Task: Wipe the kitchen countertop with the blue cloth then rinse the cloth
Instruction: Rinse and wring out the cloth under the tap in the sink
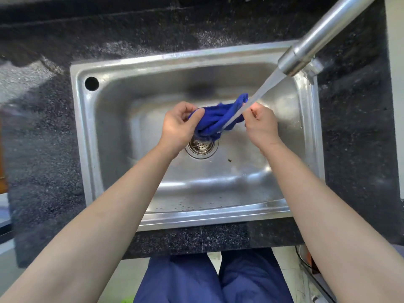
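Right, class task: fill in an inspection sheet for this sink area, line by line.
Surface: dark speckled countertop with shiny patches; a steel sink is set into it.
Job's things: blue cloth bunched above the drain, under running water from the tap.
Clutter: a dark speck on the sink floor.
Hands: left hand grips one end of the cloth; right hand pinches the other end.
Cables: nothing clearly seen.
Surroundings: blue trousers and pale floor below the counter edge.
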